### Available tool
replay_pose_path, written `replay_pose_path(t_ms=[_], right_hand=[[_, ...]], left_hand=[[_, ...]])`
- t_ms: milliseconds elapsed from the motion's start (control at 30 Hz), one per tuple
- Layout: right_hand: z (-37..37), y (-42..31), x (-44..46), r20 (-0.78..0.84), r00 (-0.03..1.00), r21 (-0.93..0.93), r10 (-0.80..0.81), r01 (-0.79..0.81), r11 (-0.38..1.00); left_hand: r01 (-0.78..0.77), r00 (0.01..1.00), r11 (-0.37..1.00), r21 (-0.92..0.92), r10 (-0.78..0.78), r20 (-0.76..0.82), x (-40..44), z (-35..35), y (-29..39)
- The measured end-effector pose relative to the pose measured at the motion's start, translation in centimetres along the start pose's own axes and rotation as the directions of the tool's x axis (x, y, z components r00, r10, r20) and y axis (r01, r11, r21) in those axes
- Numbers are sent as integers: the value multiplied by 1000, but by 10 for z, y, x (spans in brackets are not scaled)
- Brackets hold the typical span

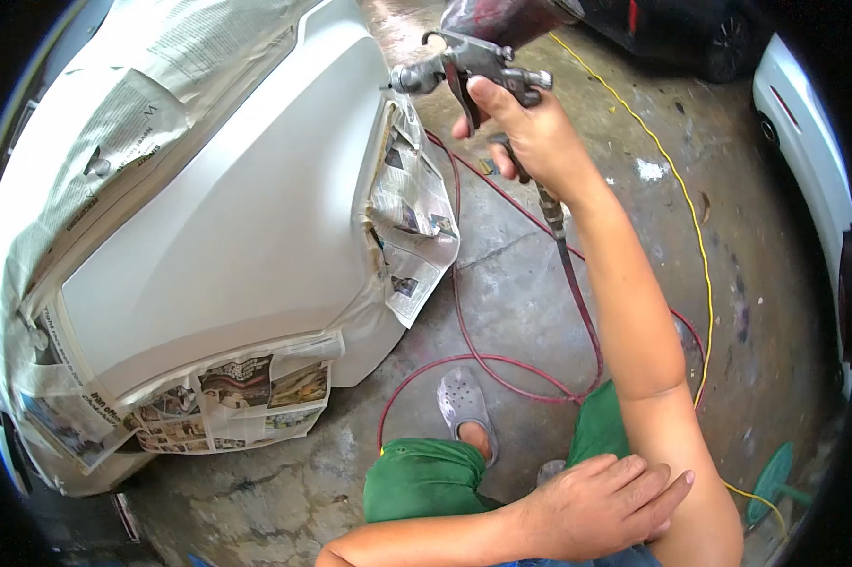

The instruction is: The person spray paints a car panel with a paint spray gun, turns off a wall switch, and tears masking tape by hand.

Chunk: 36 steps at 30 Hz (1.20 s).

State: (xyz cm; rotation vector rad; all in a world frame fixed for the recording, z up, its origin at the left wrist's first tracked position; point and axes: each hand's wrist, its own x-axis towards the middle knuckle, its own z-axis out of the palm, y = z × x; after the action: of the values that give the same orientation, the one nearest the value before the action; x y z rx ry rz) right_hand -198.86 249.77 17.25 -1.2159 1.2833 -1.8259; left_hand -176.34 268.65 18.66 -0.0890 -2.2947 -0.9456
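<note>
My right hand (539, 132) is wrapped round the handle of a metal spray gun (482, 71), held up at the top with its nozzle pointing left. A dark cup (511, 19), cut off by the frame edge, sits above the gun. A dark red air hose (577, 293) hangs from the handle. Left of the nozzle is a pale car body panel (227, 208) edged with taped newspaper (256, 392). My left hand (601, 506) holds nothing visible and lies across my right arm, its fingers loosely bent and slightly apart.
The red hose loops over the stained concrete floor (530, 293) around my clog (464, 406). A yellow cord (681, 180) runs down the right side. A white car (808, 161) stands at right, a dark car (700, 33) behind. A green object (771, 482) is low right.
</note>
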Motion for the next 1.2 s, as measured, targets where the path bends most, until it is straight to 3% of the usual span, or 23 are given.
replay_pose_path(t_ms=[33, 233, 300, 367, 433, 467, 500, 533, 567, 600, 667, 733, 867, 967, 1200], right_hand=[[-3, -6, -14, 1, 1000, 10, 29, -29, 1000], [-13, 26, -69, -6, 992, 123, 125, -123, 985], [-14, 59, -75, -32, 990, 131, 139, -134, 982], [-12, 89, -82, -62, 981, 24, 184, -183, 983], [-6, 100, -86, -64, 954, -72, 291, -296, 953], [0, 108, -90, -88, 975, -68, 203, -209, 975], [6, 119, -94, -112, 988, -67, 108, -116, 991], [10, 132, -97, -136, 991, -66, 13, -22, 998], [9, 130, -99, -67, 990, -29, 126, -128, 991], [10, 129, -99, -58, 994, -5, 98, -98, 995], [16, 137, -99, -59, 998, 23, 32, -31, 999], [24, 156, -101, -66, 997, 20, -43, 45, 999], [35, 186, -98, -93, 995, 166, -40, 55, 985], [37, 194, -96, -116, 987, 141, -114, 130, 981], [34, 192, -91, -72, 993, 45, -90, 94, 995]], left_hand=[[-21, 1000, 999, 29, 21, -2, 0, 2, 0], [-79, 929, 988, 131, 26, 369, 5, -12, 11], [-48, 878, 989, 138, -24, 479, 1, -12, 19], [-8, 841, 995, 100, -47, 539, -4, -18, 17], [135, 720, 990, 32, -120, 684, -2, -51, 4], [240, 814, 970, 39, -223, 536, -30, -56, -4], [335, 808, 938, 85, -333, 486, -57, -70, -9], [456, 781, 862, 222, -507, 365, -73, -86, -11], [478, 775, 773, 418, -595, 213, -95, -99, -9], [523, 715, 674, 521, -680, 162, -118, -114, -7], [590, 637, 547, 594, -767, 74, -150, -121, -2], [595, 678, 541, 594, -735, -10, -165, -121, 0], [596, 668, 520, 612, -744, -17, -171, -127, -4], [601, 670, 517, 610, -742, -31, -173, -130, -10], [592, 668, 484, 645, -742, -56, -170, -128, -17]])
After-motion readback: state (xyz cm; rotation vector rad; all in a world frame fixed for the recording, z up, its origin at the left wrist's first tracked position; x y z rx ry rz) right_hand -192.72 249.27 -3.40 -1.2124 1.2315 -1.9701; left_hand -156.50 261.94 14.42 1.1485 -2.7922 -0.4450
